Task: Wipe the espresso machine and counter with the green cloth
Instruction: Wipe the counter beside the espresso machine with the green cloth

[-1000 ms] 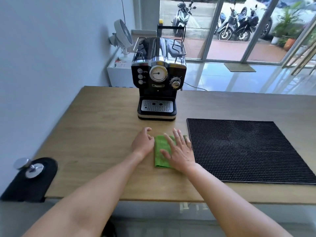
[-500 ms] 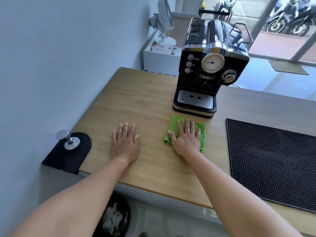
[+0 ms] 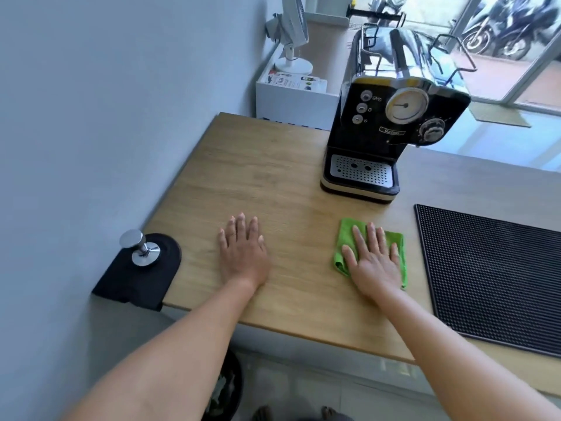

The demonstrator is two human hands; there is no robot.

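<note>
Pressing green cloth (image 3: 397, 247) flat on counter (image 3: 273, 183) with right hand (image 3: 372, 262), fingers straight, for wiping; left hand (image 3: 243, 253) flat, fingers straight, for support.

One head-worn view (wide-angle, lines bowed at the edges) looks forward and steeply down from close above the near edge of the worktop (image 3: 273, 177), frame rolled, facing just left of the espresso machine (image 3: 394, 123).
</note>
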